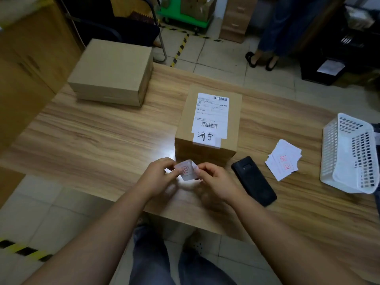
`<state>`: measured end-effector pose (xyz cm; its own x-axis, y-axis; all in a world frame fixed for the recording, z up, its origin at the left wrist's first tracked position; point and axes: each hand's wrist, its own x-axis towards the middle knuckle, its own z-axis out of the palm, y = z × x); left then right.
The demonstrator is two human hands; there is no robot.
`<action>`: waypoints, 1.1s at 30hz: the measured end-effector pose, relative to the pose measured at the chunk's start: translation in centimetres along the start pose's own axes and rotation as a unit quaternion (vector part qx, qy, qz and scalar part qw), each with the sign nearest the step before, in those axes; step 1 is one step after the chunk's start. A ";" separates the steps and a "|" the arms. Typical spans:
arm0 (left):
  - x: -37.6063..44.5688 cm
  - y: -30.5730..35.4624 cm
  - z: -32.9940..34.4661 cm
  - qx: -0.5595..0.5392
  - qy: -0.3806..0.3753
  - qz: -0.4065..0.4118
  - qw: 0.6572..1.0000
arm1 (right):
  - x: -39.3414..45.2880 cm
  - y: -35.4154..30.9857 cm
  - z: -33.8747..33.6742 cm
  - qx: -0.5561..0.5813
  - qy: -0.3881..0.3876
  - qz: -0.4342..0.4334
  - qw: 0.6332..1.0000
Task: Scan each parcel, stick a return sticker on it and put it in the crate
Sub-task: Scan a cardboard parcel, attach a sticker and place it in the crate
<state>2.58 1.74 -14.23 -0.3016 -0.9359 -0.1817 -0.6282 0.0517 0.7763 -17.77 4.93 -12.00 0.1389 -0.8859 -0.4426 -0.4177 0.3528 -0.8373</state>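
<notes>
Both hands meet just in front of the parcel (207, 122), at about 6 o'clock from it. The left hand (159, 174) and the right hand (213, 181) each pinch an edge of one small sticker (187, 170), fingers curled onto it, thumbs on top. My guess is that they are peeling it off its backing, held low and close so it can go straight onto the box; whether the backing has come free I cannot tell.

The parcel stands mid-counter with its label (210, 117) facing up, barcodes showing, which suits both scanning and sticking. The scanner (254, 181) lies flat on the counter (92, 136) at 4 o'clock from the parcel, just beside the right wrist, within easy reach. The loose sticker stack (283, 160) sits at 3 o'clock, between scanner and crate (349, 153). The white crate lies tipped on its side at the far right edge, its mouth open toward the top of the view, nothing visible inside.

Count: two boxes, the labelled parcel and a plain box (112, 72) at 10 o'clock; one scanner; one crate; one sticker in hand; the stack holds several, number unclear
</notes>
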 end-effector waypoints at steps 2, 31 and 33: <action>0.1 2.0 -1.0 -0.033 0.014 -0.016 0.999 | -0.9 -1.7 -0.9 0.123 0.004 0.011 0.992; 7.3 19.6 -6.5 -0.072 0.037 0.138 0.987 | -3.3 -12.1 -12.6 0.386 0.108 -0.052 0.915; 8.0 19.5 -7.0 -0.107 0.049 0.118 0.986 | -2.9 -12.4 -12.9 0.417 0.081 -0.051 0.904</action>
<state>-7.06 -7.17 3.65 -0.3438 -0.9364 0.0704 -0.3799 0.2073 0.9015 -24.52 -0.79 3.80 -0.0228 -0.9353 -0.3530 0.4203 0.3114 -0.8522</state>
